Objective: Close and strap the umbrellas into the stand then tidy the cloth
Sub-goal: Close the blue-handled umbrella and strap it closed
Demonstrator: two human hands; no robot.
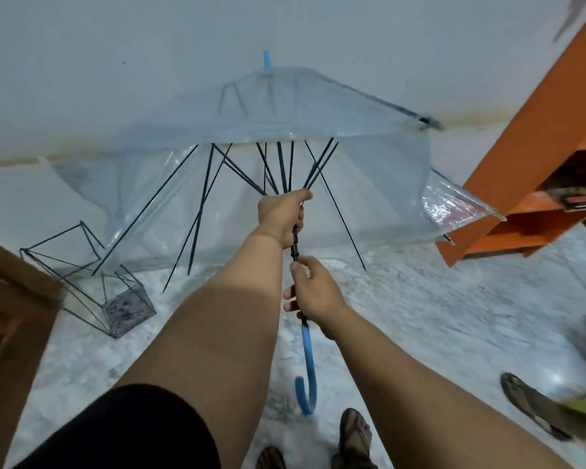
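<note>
Closing step — my left hand [282,214] grips runner of clear umbrella [285,106], right hand [313,292] grips shaft above blue handle [308,363]. Canopy half-collapsed over floor. Next — I pull runner down, then strap; wire stand [115,299] lies left.

Wall [115,45]: you face a pale, plain surface; a brownish stain line runs along its base where it meets the floor.
Floor [437,316]: you stand on light, mottled stone-like flooring.
Orange shelf unit [528,147]: at your right, against the wall; open shelves, with a dark object on one, too blurred to identify.
Wooden furniture [11,299]: brown, slatted, at your lower left edge; only partly visible.
Sandalled foot [530,406]: another person's, at your lower right, on the floor beside a yellow-green garment edge.
</note>
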